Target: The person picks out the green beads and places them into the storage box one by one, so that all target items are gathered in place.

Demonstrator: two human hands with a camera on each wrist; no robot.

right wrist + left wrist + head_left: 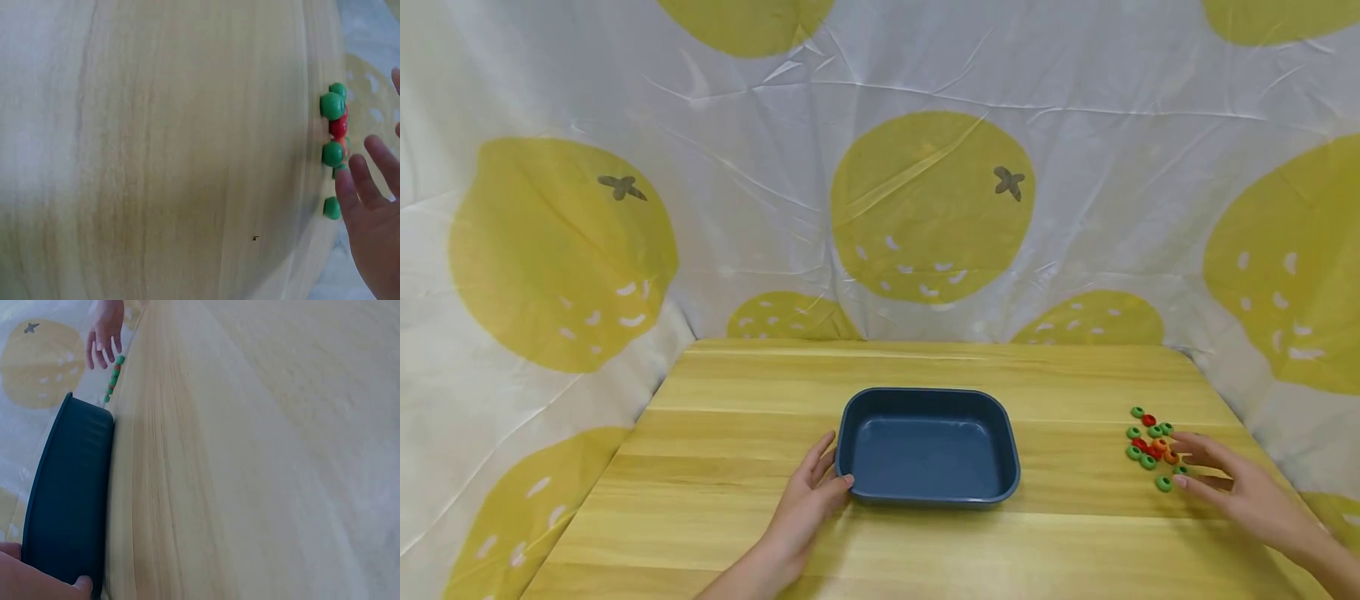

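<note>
A dark blue rectangular tray (925, 502) with rounded corners and raised walls stands near the middle of the table. My left hand (805, 504) holds its near left corner, thumb (82, 583) on the near side and fingers along the left wall. At the right lies a loose group of small round beads with holes, in green (1133, 452), red (1148, 420) and orange (1172, 457). Close over the right side of that group is my right hand (1247, 492), its thumb and fingers spread apart and nothing held between them. The fingertips overlap some beads in the right wrist view.
The wooden table (715, 475) has a light striped grain. Behind it and along its sides hangs a white cloth (760, 192) printed with large yellow fruit. A stretch of table lies between the tray and the beads.
</note>
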